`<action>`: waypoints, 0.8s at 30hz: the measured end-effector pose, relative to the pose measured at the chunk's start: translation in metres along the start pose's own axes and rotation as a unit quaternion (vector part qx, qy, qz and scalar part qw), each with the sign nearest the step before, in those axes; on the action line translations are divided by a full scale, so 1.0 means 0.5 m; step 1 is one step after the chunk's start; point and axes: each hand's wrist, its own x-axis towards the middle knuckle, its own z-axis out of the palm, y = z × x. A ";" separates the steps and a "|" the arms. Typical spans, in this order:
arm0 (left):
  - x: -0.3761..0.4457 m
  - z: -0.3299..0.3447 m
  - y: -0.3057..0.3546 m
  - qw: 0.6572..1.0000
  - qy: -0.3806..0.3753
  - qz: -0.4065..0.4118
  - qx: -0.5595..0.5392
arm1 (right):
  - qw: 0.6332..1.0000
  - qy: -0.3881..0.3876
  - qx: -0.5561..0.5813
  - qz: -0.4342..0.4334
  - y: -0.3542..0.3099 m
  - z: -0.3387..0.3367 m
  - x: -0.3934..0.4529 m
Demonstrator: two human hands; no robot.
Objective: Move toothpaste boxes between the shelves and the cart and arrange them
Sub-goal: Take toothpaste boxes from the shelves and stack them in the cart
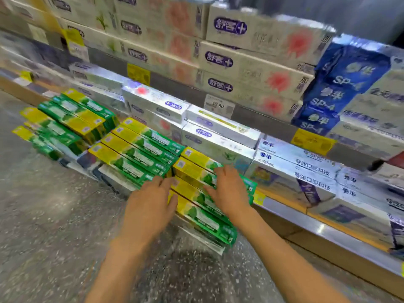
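Both hands are on the nearest stack of green-and-yellow toothpaste boxes [196,197], which sits low in front of the bottom shelf [306,217]. The left hand [148,206] lies flat against the yellow left ends of this stack, fingers straight and close together, fingertips reaching the gap beside the next stack; it presses rather than grips. The right hand [229,189] rests palm-down on top of the upper boxes, fingers extended and slightly spread, thumb lying toward the left hand. Hands are a short way apart, neither curled round a box. The near stack is several layers deep, boxes lying flat and parallel, long axis running diagonally from upper left to lower right. A second stack of the same boxes [135,149] lies just beside it to the left, and a third group [65,123] further left, less tidy. What these stacks rest on cannot be made out; the frame is motion-blurred. Each box has a yellow end with a small square code and a green end with white lettering. Behind them, white toothpaste boxes with purple logos [251,62] fill the shelves, with blue-and-silver boxes [328,95] to the right. Speckled floor [43,215] below.
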 end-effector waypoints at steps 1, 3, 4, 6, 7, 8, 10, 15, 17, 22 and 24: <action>0.002 0.010 -0.008 1.000 0.014 0.003 0.003 | 1.000 0.010 -0.011 0.000 0.003 0.015 0.003; 0.001 0.024 -0.021 0.999 0.034 0.006 -0.003 | 0.999 0.023 -0.030 0.003 0.008 0.038 0.011; -0.002 0.027 -0.026 0.999 0.044 0.007 -0.009 | 0.999 0.025 -0.037 0.006 0.009 0.044 0.017; -0.015 0.025 -0.035 0.997 0.076 0.011 -0.019 | 0.999 0.023 -0.044 0.012 0.009 0.050 0.026; -0.024 0.022 -0.040 0.996 0.089 0.009 -0.028 | 0.999 0.023 -0.046 0.015 0.007 0.052 0.030; -0.035 0.018 -0.043 0.994 0.097 0.006 -0.042 | 0.998 0.025 -0.049 0.018 0.005 0.054 0.032; -0.058 0.014 -0.046 0.991 0.110 0.007 -0.073 | 0.998 0.034 -0.053 0.021 0.001 0.059 0.034; -0.086 0.018 -0.035 0.984 0.137 0.016 -0.108 | 0.996 0.033 -0.074 0.026 -0.003 0.071 0.028; -0.083 0.017 -0.029 0.981 0.147 0.029 -0.123 | 0.997 0.028 -0.075 0.013 -0.001 0.066 0.019; -0.063 -0.011 -0.004 0.936 0.209 0.017 -0.283 | 0.991 0.021 -0.096 -0.087 0.026 -0.039 -0.027; -0.044 -0.043 0.019 0.896 0.197 -0.012 -0.397 | 0.979 -0.009 -0.130 -0.159 0.032 -0.119 -0.049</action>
